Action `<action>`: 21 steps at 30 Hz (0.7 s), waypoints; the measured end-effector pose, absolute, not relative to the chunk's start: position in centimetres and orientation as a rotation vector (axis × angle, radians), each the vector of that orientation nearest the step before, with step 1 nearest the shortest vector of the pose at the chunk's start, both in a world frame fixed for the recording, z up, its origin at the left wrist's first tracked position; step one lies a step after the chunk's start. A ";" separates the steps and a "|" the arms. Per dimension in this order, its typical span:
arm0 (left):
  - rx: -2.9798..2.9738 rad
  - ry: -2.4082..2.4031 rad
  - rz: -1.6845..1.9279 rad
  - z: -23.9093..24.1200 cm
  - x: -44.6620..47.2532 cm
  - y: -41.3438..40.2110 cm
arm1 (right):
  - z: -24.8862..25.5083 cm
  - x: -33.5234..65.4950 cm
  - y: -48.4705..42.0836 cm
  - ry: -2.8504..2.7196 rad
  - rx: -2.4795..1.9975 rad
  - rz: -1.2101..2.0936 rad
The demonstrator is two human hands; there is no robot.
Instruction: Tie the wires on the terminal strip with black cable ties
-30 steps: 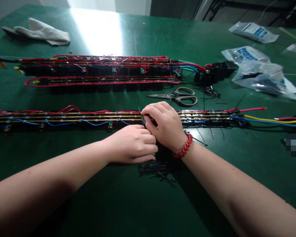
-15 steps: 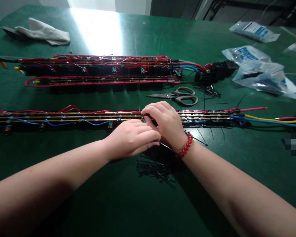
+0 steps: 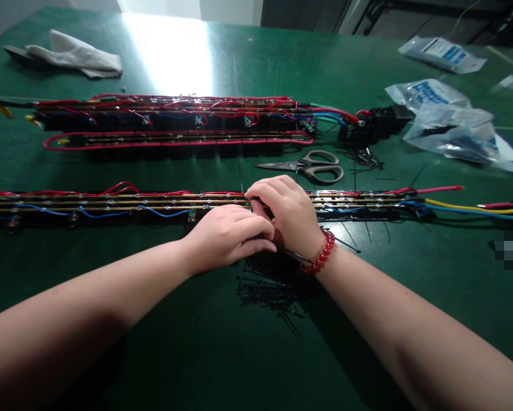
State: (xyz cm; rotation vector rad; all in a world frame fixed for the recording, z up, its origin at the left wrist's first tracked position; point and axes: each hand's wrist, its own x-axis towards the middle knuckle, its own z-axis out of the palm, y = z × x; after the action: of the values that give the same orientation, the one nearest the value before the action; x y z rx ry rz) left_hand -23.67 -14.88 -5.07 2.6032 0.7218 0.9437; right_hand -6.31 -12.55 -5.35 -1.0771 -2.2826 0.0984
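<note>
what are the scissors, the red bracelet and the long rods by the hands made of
Scissors: blades look like metal, from their grey sheen; matte handles, probably plastic. Red bracelet: glossy round beads with bright highlights, perhaps glass, stone or plastic. Long rods: golden, glinting, likely metal, possibly brass.

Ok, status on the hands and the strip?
Left hand at thin black strand. Right hand at long wired strip, grip hidden. Scissors just beyond; loose black ties on near side.

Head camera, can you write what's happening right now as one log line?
left grip: at thin black tie | right grip: on long wired strip | scissors: beyond strip | loose black ties: nearer side
</note>
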 end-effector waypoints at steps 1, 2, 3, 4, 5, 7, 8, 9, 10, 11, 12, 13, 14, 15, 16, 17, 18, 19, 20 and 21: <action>2.609 0.724 0.939 -5.1 -23.7 -14.9 | -5.4 -6.3 -12.5 -2.284 -1.078 0.099; 2.615 0.726 0.931 -5.1 -23.7 -14.9 | -5.4 -6.3 -12.5 -2.284 -1.080 0.100; 2.619 0.725 0.922 -5.2 -23.7 -14.9 | -5.4 -6.3 -12.5 -2.284 -1.081 0.100; 2.619 0.724 0.915 -5.2 -23.7 -14.9 | -5.3 -6.3 -12.5 -2.282 -1.082 0.100; 2.616 0.722 0.911 -5.1 -23.8 -14.9 | -5.3 -6.3 -12.5 -2.281 -1.082 0.100; 2.598 0.718 0.905 -5.1 -23.8 -15.0 | -5.3 -6.3 -12.5 -2.282 -1.082 0.107; 2.587 0.719 0.906 -5.0 -23.8 -15.1 | -5.3 -6.3 -12.5 -2.285 -1.082 0.112; 2.576 0.721 0.908 -4.9 -23.8 -15.1 | -5.3 -6.3 -12.5 -2.289 -1.084 0.116; 2.565 0.725 0.910 -4.8 -23.8 -15.2 | -5.3 -6.3 -12.5 -2.294 -1.087 0.120; 2.552 0.727 0.915 -4.8 -23.8 -15.2 | -5.3 -6.3 -12.5 -2.298 -1.090 0.123; 2.537 0.727 0.924 -4.7 -23.8 -15.2 | -5.3 -6.3 -12.5 -2.300 -1.091 0.126; 2.520 0.722 0.935 -4.7 -23.8 -15.2 | -5.3 -6.3 -12.5 -2.300 -1.093 0.129; 2.504 0.714 0.945 -4.6 -23.8 -15.2 | -5.3 -6.3 -12.5 -2.301 -1.093 0.132; 2.489 0.703 0.954 -4.6 -23.8 -15.2 | -5.3 -6.2 -12.5 -2.302 -1.093 0.135; 2.478 0.696 0.960 -4.6 -23.8 -15.2 | -5.3 -6.2 -12.5 -2.304 -1.091 0.137; 2.471 0.692 0.961 -4.6 -23.8 -15.2 | -5.3 -6.2 -12.5 -2.305 -1.089 0.136; 2.469 0.694 0.961 -4.6 -23.8 -15.2 | -5.3 -6.2 -12.5 -2.306 -1.088 0.133; 2.471 0.698 0.961 -4.6 -23.8 -15.2 | -5.3 -6.2 -12.5 -2.307 -1.085 0.128; 2.474 0.703 0.963 -4.6 -23.8 -15.2 | -5.3 -6.2 -12.5 -2.306 -1.082 0.123; 2.474 0.704 0.970 -4.6 -23.8 -15.2 | -5.3 -6.2 -12.5 -2.304 -1.079 0.119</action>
State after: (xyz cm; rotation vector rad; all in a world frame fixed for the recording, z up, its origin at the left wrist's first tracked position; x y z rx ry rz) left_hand -23.80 -15.23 -4.58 2.4742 0.7040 0.9701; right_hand -6.17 -12.55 -5.28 -1.0791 -2.3045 0.1187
